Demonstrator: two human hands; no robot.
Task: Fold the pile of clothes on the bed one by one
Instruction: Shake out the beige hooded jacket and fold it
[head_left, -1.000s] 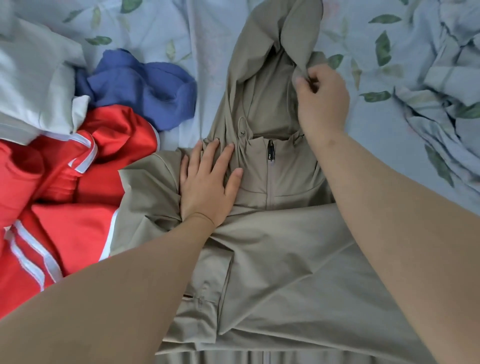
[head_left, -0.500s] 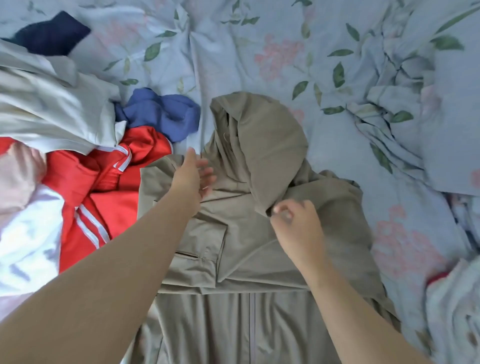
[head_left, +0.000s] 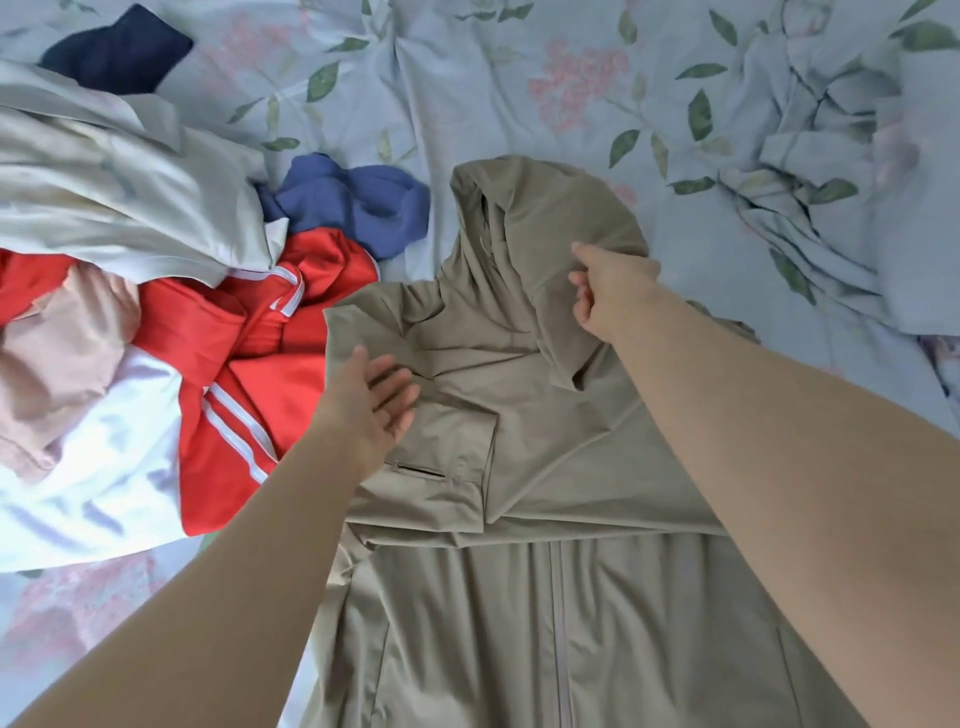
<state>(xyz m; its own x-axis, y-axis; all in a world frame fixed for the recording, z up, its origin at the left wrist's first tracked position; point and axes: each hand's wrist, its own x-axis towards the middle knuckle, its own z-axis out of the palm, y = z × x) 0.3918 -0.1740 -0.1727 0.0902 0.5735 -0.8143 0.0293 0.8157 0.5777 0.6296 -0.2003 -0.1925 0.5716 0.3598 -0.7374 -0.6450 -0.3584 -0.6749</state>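
The khaki hooded jacket lay front-up on the floral bedsheet, centre and right of the view, with its zipper running toward the near edge. Its sleeves were folded across the chest, and a folded sleeve end lay on top, left of centre. The hood was laid down over the collar area, with its tip pointing toward the person. The left hand was positioned over the jacket's left shoulder area, fingers straight and slightly spread and the palm turned toward the right. Contact with the fabric could not be confirmed. The right hand was located at the right side of the hood, with one digit extended toward the hood and the remaining fingers loosely curled. Whether it pinched any fabric could not be determined. The unfolded pile lay just left of the jacket. It comprised a red garment with white stripes touching the jacket's left edge, a blue garment behind it, a cream garment, a pink garment and a white garment. A dark navy garment lay at the far left corner
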